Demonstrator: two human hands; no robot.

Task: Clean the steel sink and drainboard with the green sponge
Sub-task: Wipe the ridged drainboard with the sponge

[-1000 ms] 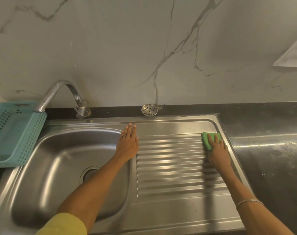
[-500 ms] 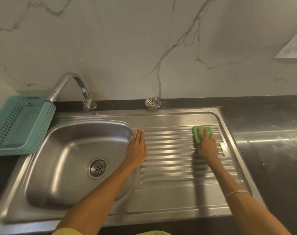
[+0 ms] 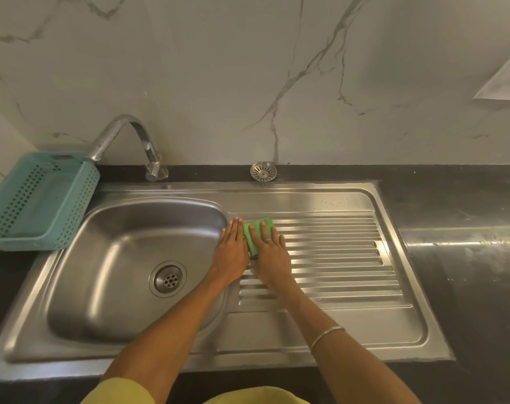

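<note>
Right hand (image 3: 272,258) lies flat on the green sponge (image 3: 255,231), fingers straight and together, pressing it down onto the ribbed drainboard (image 3: 335,252) at the end of the ribs nearest the basin. I see a thin ring on one finger and a metal bangle (image 3: 326,335) farther back on that forearm. The sponge pokes out ahead of the fingertips and along the thumb side — the rest of it is hidden under the palm.

Just beside it, on the thumb side, my left hand (image 3: 231,253) rests palm-down with straight fingers on the steel ridge between drainboard and sink bowl (image 3: 125,258); the two hands sit side by side, nearly touching, with the sponge's edge showing in the gap between them. Neither hand curls round anything.

Left of the left hand the bowl drops away, its round drain strainer (image 3: 168,279) at the bottom. Beyond the bowl, up and to the left of the hands, a curved steel tap (image 3: 122,135) rises from the dark counter (image 3: 466,287), its spout end over a teal perforated basket (image 3: 41,199) at the sink's far left edge. Straight ahead of the fingertips, against the marble-patterned wall (image 3: 218,83), a loose round strainer plate (image 3: 263,171) sits on the counter strip. Yellow sleeves (image 3: 122,392) show at the bottom — close to me.
</note>
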